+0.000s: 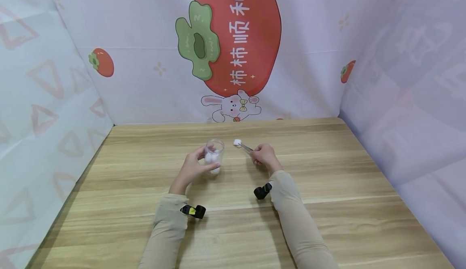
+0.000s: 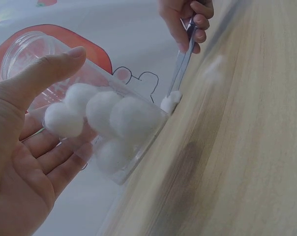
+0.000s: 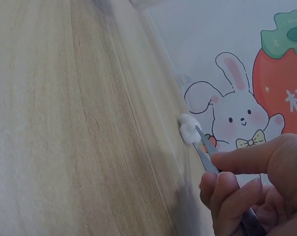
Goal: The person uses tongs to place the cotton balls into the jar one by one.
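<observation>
A clear plastic jar point(image 1: 215, 147) with several white cotton balls point(image 2: 102, 115) inside stands on the table. My left hand point(image 1: 193, 166) grips it, thumb on the near side and fingers round the other. No lid covers its mouth. To the right, my right hand point(image 1: 265, 155) holds metal tweezers point(image 1: 246, 147) between thumb and fingers. The tweezer tips are at a white cotton ball point(image 3: 189, 129) near the tabletop, a short way right of the jar. Whether that ball touches the wood is hard to tell.
The wooden table point(image 1: 233, 236) runs back to a printed cloth backdrop point(image 1: 145, 87) with a large persimmon and a rabbit. Cloth walls point(image 1: 411, 99) stand at both sides. A small black camera sits on each sleeve point(image 1: 169, 220).
</observation>
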Motion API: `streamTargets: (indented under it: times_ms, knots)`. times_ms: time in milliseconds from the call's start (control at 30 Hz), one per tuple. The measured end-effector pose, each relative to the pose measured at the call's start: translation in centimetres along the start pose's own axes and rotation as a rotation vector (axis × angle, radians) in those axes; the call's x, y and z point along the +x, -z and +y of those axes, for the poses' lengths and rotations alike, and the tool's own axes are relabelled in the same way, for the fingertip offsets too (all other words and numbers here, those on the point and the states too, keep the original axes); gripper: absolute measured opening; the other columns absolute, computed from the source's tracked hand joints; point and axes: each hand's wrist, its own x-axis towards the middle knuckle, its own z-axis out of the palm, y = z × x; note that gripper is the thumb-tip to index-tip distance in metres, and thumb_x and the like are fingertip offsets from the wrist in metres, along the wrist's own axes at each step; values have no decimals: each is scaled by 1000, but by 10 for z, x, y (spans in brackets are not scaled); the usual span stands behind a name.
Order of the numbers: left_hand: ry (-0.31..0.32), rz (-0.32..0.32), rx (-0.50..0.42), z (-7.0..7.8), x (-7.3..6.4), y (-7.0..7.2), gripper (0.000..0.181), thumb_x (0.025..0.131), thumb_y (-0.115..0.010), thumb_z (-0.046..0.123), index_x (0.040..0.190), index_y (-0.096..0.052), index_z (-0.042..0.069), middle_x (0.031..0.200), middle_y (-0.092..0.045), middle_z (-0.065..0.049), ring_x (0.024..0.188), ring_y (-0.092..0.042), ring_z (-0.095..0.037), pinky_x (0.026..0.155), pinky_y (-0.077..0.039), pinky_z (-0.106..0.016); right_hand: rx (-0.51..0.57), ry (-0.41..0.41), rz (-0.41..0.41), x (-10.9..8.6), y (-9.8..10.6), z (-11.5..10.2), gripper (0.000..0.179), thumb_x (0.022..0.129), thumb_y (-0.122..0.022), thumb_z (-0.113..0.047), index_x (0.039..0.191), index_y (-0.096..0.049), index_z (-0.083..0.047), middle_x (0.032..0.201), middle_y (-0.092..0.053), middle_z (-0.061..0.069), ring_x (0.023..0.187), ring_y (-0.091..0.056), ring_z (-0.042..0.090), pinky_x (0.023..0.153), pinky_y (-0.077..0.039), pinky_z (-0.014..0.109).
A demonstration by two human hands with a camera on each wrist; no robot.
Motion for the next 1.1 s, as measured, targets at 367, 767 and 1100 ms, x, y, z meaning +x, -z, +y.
streamTargets:
  times_ms: [367,767,1100]
  knots:
    - [-5,3,-11,0,0,0,68,76,-82,22,135,-53,5,131,-62,-14,125,-57,-35,110,-43,-51,-26,-23,10,3,-4,0,14,92,-61,-12,83,-61,-1,51,-55,-3,43,-49,5,42,-39,14]
    - [-22,7,-1,-1,0,0,65,76,-82,21,133,-54,6,132,-62,-14,126,-57,-36,110,-43,-51,-35,-35,33,4,-5,1,11,92,-61,-10,84,-61,-2,51,-52,-4,43,-46,5,41,-36,15]
    - [-35,6,0,-2,1,-1,64,76,-82,21,132,-55,6,130,-63,-13,125,-57,-34,110,-44,-50,-3,-50,41,3,-6,2,11,93,-61,-10,86,-62,-1,52,-52,-3,44,-46,6,42,-35,15]
